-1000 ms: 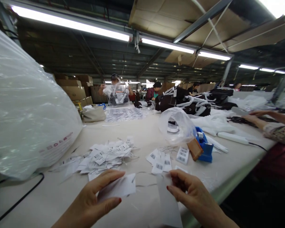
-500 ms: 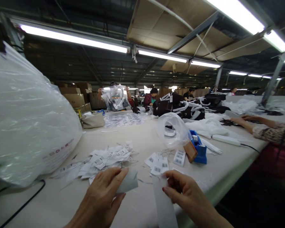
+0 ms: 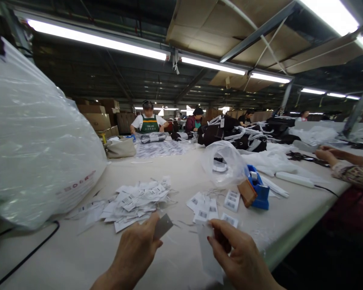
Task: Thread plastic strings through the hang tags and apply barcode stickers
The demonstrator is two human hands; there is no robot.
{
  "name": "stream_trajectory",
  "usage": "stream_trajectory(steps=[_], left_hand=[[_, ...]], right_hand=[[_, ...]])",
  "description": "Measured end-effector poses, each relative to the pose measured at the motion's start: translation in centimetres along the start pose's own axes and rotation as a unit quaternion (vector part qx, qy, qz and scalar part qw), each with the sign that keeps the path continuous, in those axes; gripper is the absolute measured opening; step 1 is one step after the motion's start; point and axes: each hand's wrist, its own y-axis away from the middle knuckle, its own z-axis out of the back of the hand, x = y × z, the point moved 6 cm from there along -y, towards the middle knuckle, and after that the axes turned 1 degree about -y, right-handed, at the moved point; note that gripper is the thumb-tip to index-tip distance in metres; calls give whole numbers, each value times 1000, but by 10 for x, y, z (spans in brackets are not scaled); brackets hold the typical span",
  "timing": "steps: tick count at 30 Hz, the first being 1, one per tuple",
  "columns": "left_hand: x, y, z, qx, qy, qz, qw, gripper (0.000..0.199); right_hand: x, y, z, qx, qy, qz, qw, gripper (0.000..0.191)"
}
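Observation:
My left hand point(image 3: 137, 247) pinches a small grey hang tag point(image 3: 163, 226), which has a tiny hole near its upper corner. Between the thumb and fingers of my right hand point(image 3: 240, 251) is the top end of a pale paper strip point(image 3: 208, 249) that hangs down toward the table. Beyond my left hand lies a loose pile of white barcode tags point(image 3: 136, 199) with thin strings. A smaller group of barcode tags point(image 3: 202, 207) rests just past my right hand, and small barcode label sheets point(image 3: 231, 200) lie to the right of it.
A blue tape dispenser point(image 3: 258, 189) stands at right beside a brown block point(image 3: 247, 193). A clear plastic bag point(image 3: 222, 163) sits behind. A large filled plastic bag point(image 3: 39, 145) bulges at left. Black bags point(image 3: 230, 133) are heaped farther back. A co-worker's hands point(image 3: 328, 155) work at right.
The tag in my left hand has turned, showing a darker face. My right hand keeps the strip. The co-worker across the table has lowered a clear-wrapped item onto the table.

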Motion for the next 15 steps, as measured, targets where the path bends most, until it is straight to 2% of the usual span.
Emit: stream_trajectory(steps=[4, 7, 13, 15], left_hand=[[11, -5, -9, -2, 68, 60, 996, 19], [20, -11, -18, 45, 145, 119, 981, 19], [15, -17, -42, 134, 287, 150, 937, 11], [11, -14, -52, 155, 356, 178, 904, 8]], right_hand=[[-1, 1, -5, -40, 3, 34, 999, 20], [-3, 2, -8, -76, 0, 68, 995, 20], [-5, -1, -20, -128, 40, 151, 979, 23], [-5, -2, -21, -162, 64, 164, 971, 23]])
